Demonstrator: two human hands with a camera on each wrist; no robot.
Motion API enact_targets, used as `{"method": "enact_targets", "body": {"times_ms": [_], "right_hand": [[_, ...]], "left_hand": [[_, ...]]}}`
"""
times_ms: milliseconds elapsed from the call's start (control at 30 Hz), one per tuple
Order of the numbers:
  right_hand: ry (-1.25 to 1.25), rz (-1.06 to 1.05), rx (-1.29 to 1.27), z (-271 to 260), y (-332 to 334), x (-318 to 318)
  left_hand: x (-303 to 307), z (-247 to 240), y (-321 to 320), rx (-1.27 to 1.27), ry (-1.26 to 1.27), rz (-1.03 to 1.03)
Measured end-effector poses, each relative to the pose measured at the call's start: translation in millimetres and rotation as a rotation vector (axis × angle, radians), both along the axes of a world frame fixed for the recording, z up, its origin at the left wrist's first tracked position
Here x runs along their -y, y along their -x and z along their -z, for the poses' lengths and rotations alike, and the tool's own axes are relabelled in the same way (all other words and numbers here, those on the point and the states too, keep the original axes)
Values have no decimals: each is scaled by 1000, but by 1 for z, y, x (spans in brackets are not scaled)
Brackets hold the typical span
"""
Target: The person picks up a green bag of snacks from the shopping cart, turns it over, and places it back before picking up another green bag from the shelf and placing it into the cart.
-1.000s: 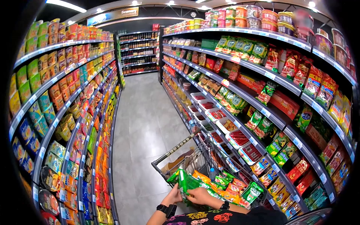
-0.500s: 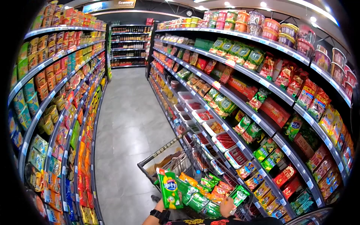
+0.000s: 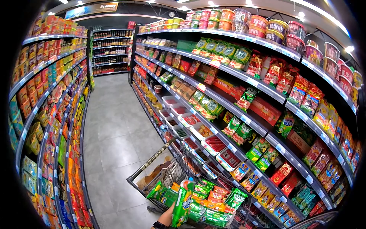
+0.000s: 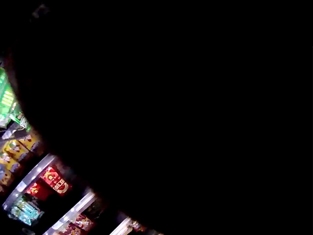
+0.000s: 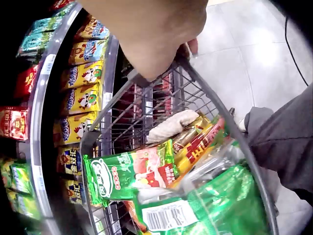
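Observation:
In the head view my left hand (image 3: 166, 218) holds a green snack packet (image 3: 182, 206) upright over the near side of the shopping cart (image 3: 134, 179). Most of the left wrist view is black, with shelves at its lower left edge. My right hand (image 5: 161, 34) grips the cart's rim at a corner in the right wrist view, some fingers hidden behind it. Below that hand, the basket holds a green packet with a white cartoon face (image 5: 132, 174), a large green bag with a barcode label (image 5: 215, 205) and a crumpled white cloth-like thing (image 5: 173, 126).
Shelves of packaged sausages and snacks (image 3: 228, 126) run close along the cart's right side. Noodle-packed shelves (image 3: 49, 114) line the left, with a grey tiled floor (image 3: 110, 133) between. A trousered leg (image 5: 283, 142) stands beside the cart.
Both hands were at the green packet; my right hand let go and moved down to the cart's rim. The packet in my left hand has turned and shifted right over the cart.

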State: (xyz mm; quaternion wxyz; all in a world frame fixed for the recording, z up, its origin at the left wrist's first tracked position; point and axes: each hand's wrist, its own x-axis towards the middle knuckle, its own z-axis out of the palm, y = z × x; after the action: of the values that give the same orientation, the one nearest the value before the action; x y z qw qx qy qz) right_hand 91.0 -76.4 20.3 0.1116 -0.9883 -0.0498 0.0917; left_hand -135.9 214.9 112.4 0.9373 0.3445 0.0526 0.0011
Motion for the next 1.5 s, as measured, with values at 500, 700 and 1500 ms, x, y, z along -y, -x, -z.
{"method": "enact_targets", "body": {"times_ms": [500,700,1500], "right_hand": [[146,-51,-129,17,-53,-33],[158,-59,-161,21,-60,-39],[310,-108,-269,48,-83,-48]], "left_hand": [[-14,31,-25,-52,392,25],[-23,21,-45,-41,410,29],[-42,3,-2,37,411,-216]]}}
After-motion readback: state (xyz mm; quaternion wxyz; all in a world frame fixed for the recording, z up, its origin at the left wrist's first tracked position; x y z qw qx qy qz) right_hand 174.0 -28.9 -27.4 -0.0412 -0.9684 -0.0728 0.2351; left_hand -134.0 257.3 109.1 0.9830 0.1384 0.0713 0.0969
